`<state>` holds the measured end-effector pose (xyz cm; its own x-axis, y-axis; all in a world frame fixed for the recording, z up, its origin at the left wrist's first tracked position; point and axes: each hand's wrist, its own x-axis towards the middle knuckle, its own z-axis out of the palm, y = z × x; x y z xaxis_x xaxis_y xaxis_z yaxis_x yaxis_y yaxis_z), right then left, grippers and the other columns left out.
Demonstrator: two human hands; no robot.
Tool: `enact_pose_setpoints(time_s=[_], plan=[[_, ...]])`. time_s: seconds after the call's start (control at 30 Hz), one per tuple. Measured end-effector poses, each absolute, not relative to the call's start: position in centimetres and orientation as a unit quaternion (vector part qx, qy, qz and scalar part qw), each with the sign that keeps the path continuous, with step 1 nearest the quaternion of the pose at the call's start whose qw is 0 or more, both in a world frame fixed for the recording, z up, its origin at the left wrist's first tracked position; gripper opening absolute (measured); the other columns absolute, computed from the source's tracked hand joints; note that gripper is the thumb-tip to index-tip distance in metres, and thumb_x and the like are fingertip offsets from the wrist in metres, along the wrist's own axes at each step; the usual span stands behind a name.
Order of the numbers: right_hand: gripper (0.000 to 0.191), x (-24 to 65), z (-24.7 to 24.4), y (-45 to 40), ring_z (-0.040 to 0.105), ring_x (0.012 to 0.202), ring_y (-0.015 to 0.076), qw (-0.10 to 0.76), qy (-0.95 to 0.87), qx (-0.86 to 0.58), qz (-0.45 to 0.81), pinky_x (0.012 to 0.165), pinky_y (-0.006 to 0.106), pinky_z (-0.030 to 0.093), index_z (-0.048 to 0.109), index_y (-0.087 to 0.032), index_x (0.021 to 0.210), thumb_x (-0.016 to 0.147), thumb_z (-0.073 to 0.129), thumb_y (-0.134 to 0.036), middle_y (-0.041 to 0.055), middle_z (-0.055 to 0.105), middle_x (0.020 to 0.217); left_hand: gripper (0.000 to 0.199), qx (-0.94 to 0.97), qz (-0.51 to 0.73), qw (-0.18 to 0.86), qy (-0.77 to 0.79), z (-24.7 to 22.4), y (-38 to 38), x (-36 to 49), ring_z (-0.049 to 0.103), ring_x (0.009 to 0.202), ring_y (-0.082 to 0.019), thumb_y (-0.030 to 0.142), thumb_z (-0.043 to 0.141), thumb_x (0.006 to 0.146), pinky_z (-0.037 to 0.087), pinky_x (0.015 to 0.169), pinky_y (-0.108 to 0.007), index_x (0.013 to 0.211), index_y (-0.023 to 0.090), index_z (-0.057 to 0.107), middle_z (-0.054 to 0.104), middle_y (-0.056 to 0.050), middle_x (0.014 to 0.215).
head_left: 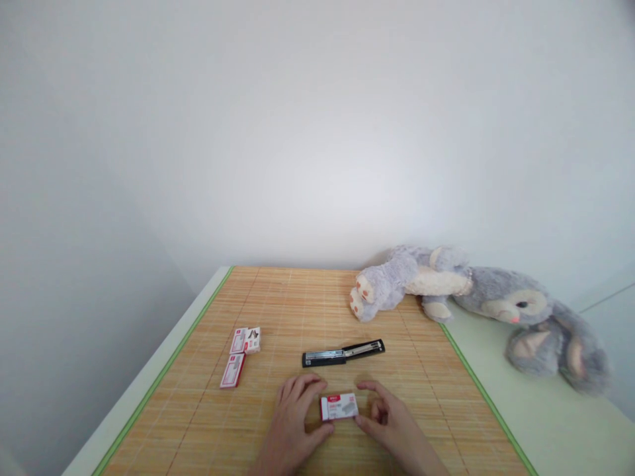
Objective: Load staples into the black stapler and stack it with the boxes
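Observation:
A small red and white staple box [340,406] lies flat on the bamboo mat, between my two hands. On its left is my left hand [297,416], thumb and fingers apart, with the thumb close to the box's lower left corner. My right hand [384,420] is at the box's right end. Its thumb reaches the lower right corner, its index finger is stretched out above, and the other fingers are curled. Neither hand is closed round the box. Just beyond lies a black stapler [342,354], unfolded, its metal inside facing up.
More small red and white boxes [232,370] sit together on the mat's left side. A grey plush rabbit [441,281] lies across the back right, its head past the green edge of the bamboo mat [278,297]. Behind the table rises a white wall [297,132].

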<state>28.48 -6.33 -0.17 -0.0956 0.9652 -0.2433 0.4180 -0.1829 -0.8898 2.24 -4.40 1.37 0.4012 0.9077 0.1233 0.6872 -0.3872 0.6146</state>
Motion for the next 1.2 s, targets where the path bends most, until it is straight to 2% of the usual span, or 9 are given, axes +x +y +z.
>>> enact_pose_setpoints(time_s=[0.07,0.17,0.3,0.47,0.63,0.83,0.93,1.0,1.2], plan=[[0.058,28.1,0.5,-6.3,0.056,0.064,0.0153,0.238,-0.622,-0.605,0.437,0.062,0.026,0.039,0.062,-0.030,0.135,0.078,0.073,-0.034,-0.0059,0.059,0.068,0.046,0.801,0.223,0.238,0.501,1.6,-4.1,1.3,0.051,0.132,-0.031,0.036,0.081,0.078,0.046,0.111,-0.048,0.122,0.037,0.070,0.061,-0.003,0.141],[0.047,27.5,1.8,-5.8,0.059,0.065,0.0166,0.177,-0.667,-0.609,0.390,0.061,0.027,0.037,0.070,-0.033,0.125,0.078,0.070,-0.027,-0.0042,0.063,0.069,0.031,0.802,0.221,0.245,0.498,1.8,-3.6,0.3,0.051,0.131,-0.031,0.037,0.078,0.082,0.045,0.111,-0.050,0.112,0.037,0.074,0.061,-0.003,0.139],[0.041,28.3,2.9,-5.3,0.060,0.065,0.0167,0.164,-0.678,-0.613,0.370,0.060,0.026,0.035,0.072,-0.032,0.120,0.080,0.067,-0.026,-0.0039,0.065,0.069,0.030,0.800,0.226,0.241,0.501,1.6,-3.3,-0.2,0.052,0.130,-0.030,0.035,0.078,0.081,0.045,0.110,-0.049,0.111,0.037,0.075,0.062,-0.003,0.138],[0.054,28.2,3.6,-4.7,0.063,0.068,0.0182,0.166,-0.692,-0.617,0.337,0.063,0.026,0.037,0.066,-0.032,0.131,0.078,0.072,-0.027,-0.0039,0.067,0.071,0.033,0.798,0.233,0.223,0.509,1.4,-3.3,-0.1,0.053,0.129,-0.030,0.037,0.080,0.080,0.046,0.109,-0.048,0.112,0.038,0.075,0.062,-0.002,0.138],[0.016,24.8,4.9,-3.0,0.068,0.073,0.0206,0.122,-0.755,-0.580,0.280,0.064,0.028,0.036,0.080,-0.034,0.095,0.084,0.069,-0.032,-0.0005,0.076,0.078,0.033,0.796,0.234,0.222,0.512,1.6,-3.5,-0.1,0.053,0.129,-0.029,0.036,0.081,0.078,0.046,0.108,-0.047,0.111,0.038,0.075,0.062,-0.001,0.138],[0.019,21.3,5.1,-1.3,0.070,0.073,0.0248,0.064,-0.813,-0.546,0.193,0.064,0.030,0.037,0.082,-0.026,0.083,0.081,0.065,-0.020,0.0082,0.079,0.078,0.036,0.794,0.237,0.233,0.510,1.7,-3.6,-0.2,0.052,0.130,-0.029,0.034,0.082,0.078,0.044,0.111,-0.047,0.113,0.040,0.074,0.063,-0.001,0.137],[0.017,21.0,5.3,-0.9,0.068,0.070,0.0239,0.059,-0.824,-0.532,0.188,0.063,0.030,0.035,0.080,-0.023,0.078,0.081,0.064,-0.020,0.0092,0.077,0.076,0.034,0.789,0.243,0.243,0.509,1.7,-3.6,-0.2,0.051,0.130,-0.029,0.035,0.081,0.079,0.043,0.110,-0.047,0.112,0.039,0.074,0.062,-0.002,0.136],[0.014,21.5,5.7,-0.9,0.066,0.069,0.0204,0.071,-0.829,-0.517,0.203,0.062,0.028,0.034,0.079,-0.024,0.081,0.083,0.065,-0.022,0.0052,0.076,0.076,0.035,0.787,0.245,0.248,0.509,1.7,-3.6,-0.3,0.051,0.129,-0.030,0.036,0.082,0.078,0.043,0.110,-0.047,0.113,0.039,0.074,0.063,-0.002,0.134],[0.015,25.2,5.1,-1.8,0.050,0.060,0.0119,0.191,-0.764,-0.510,0.346,0.058,0.023,0.030,0.072,-0.023,0.094,0.095,0.061,-0.033,-0.0058,0.058,0.064,0.036,0.783,0.243,0.257,0.511,1.9,-3.5,-0.2,0.054,0.120,-0.029,0.039,0.085,0.075,0.043,0.104,-0.043,0.110,0.039,0.074,0.066,-0.002,0.120]])
